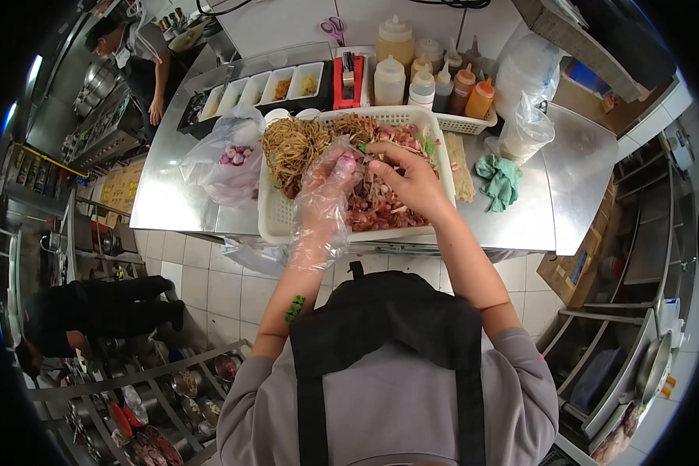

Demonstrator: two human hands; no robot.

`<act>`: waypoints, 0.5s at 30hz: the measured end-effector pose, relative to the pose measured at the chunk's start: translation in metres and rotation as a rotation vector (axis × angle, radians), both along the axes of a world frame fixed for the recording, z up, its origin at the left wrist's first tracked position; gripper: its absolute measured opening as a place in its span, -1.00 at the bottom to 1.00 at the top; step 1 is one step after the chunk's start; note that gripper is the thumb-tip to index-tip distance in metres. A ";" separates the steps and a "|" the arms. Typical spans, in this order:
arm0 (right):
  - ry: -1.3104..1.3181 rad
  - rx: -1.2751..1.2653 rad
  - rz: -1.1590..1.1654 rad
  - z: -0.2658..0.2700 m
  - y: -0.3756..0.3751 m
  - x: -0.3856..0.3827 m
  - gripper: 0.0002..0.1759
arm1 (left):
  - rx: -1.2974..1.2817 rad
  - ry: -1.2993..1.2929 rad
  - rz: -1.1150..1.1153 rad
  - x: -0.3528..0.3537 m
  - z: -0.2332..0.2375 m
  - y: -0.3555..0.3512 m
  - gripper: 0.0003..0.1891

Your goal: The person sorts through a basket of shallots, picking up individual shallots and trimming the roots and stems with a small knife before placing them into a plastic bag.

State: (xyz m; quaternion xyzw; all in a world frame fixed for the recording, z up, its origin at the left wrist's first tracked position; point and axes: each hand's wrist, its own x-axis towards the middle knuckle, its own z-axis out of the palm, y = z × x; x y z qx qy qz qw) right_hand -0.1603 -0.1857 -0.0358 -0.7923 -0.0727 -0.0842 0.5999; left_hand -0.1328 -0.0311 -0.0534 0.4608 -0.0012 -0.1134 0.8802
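Note:
My left hand (326,182), in a loose clear plastic glove, is closed around a pinkish-purple shallot (348,165) over the white basket (276,225). My bare right hand (408,175) comes in from the right, its thumb and fingers pinched beside the shallot. A small bright green thing (363,147) shows at those fingertips; I cannot tell what it is. Dry brown stem bundles (295,144) fill the basket's left and back. Reddish shallots and loose skins (380,210) cover its right half. Left of the basket, a clear plastic bag (217,179) holds peeled shallots (237,155).
Sauce bottles (390,81) and white condiment trays (278,87) line the back of the steel table (163,202). A green cloth (499,180) and a bagged container (526,138) lie to the right. One person (132,62) stands back left; another (93,311) is at left.

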 end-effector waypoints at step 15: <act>-0.128 -0.152 -0.211 0.001 0.007 -0.005 -0.66 | -0.473 0.037 -0.078 0.018 -0.010 0.005 -0.70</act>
